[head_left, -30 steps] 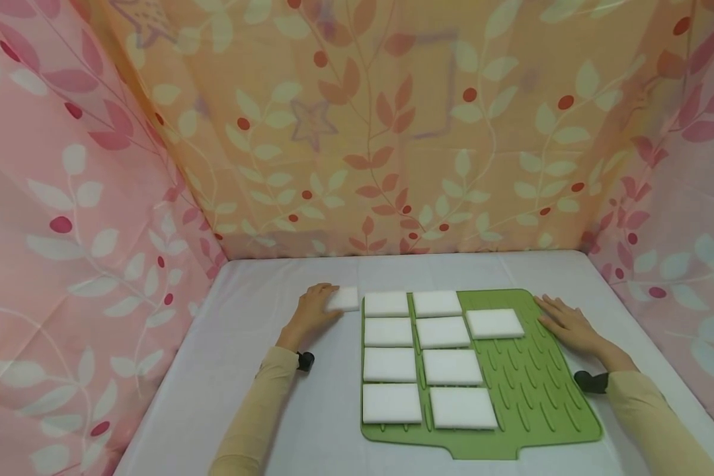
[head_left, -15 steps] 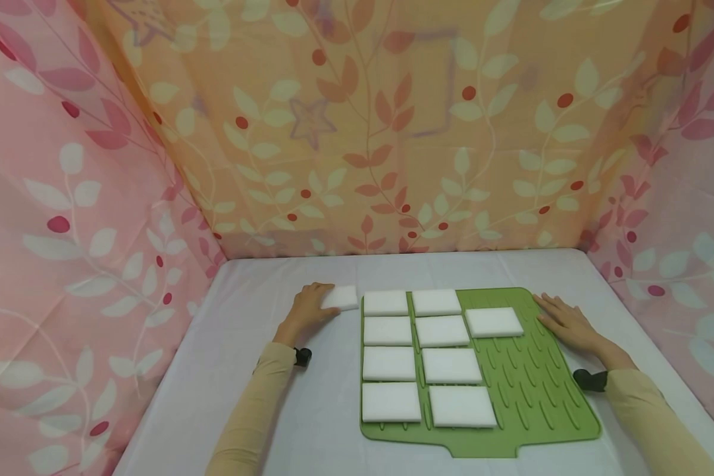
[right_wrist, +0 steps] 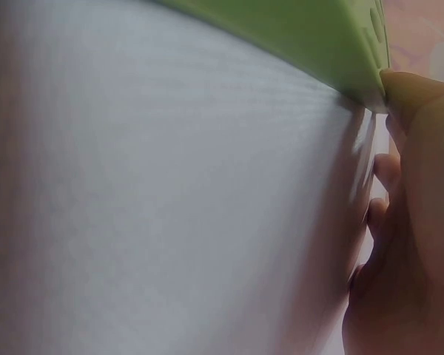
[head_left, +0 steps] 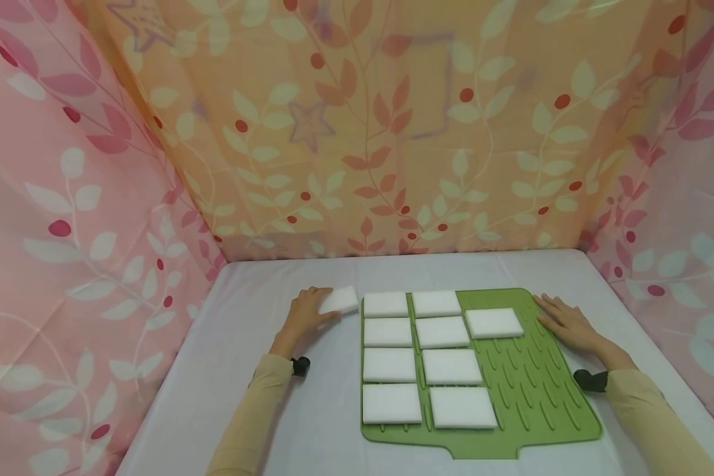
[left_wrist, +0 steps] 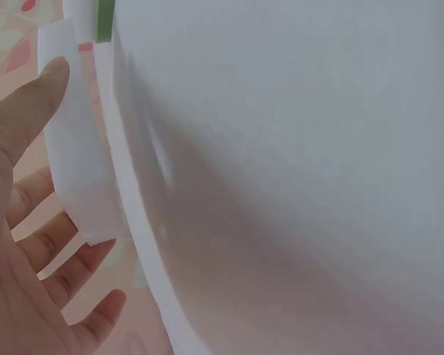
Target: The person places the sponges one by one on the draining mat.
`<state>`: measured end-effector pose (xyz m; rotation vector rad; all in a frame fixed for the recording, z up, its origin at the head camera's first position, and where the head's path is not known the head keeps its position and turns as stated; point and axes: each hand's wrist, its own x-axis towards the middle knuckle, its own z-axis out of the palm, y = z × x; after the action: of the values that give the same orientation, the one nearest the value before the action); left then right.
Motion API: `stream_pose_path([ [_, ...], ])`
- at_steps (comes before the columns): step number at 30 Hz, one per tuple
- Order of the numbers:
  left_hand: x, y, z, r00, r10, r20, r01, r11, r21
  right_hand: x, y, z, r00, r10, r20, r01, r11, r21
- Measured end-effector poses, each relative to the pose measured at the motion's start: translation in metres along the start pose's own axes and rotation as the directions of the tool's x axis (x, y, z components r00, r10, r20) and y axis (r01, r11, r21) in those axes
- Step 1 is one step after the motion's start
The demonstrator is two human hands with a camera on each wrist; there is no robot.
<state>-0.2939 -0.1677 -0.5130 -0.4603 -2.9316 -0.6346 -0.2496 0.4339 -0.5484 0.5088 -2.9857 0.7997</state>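
My left hand (head_left: 307, 311) pinches a white sponge block (head_left: 342, 301) just left of the green ridged mat (head_left: 529, 383). In the left wrist view, the thumb (left_wrist: 48, 92) lies on one face of this block and fingers reach round its far side. The block is slightly turned and seems a little raised off the table. On the mat, several similar white sponge blocks (head_left: 391, 403) lie in two columns, with one more block (head_left: 494, 323) at the top of a third. My right hand (head_left: 574, 329) rests with extended fingers at the mat's upper right edge, its thumb touching that edge.
A white cloth (head_left: 244, 291) covers the table under everything. Floral curtains (head_left: 369, 132) stand behind and at both sides. The mat has a short tab (head_left: 484, 453) at its front edge, and bare ridges show on its right part.
My left hand has shifted slightly left, and the sponge block in it has turned and tilted a little. My right hand and the blocks on the mat stay where they were.
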Motion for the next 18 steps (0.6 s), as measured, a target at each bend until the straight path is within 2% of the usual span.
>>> stream_pose_path([
  [10,-0.01,0.017,-0.005,1.0,-0.001,-0.022,0.0,0.999,-0.033,0.0,0.001,0.0,1.0,-0.012,-0.004,0.012,1.0,0.005],
  [18,-0.014,0.039,-0.005,0.997,0.069,-0.046,-0.07,0.997,-0.018,0.0,0.002,0.0,1.0,-0.011,-0.004,0.011,1.0,0.006],
])
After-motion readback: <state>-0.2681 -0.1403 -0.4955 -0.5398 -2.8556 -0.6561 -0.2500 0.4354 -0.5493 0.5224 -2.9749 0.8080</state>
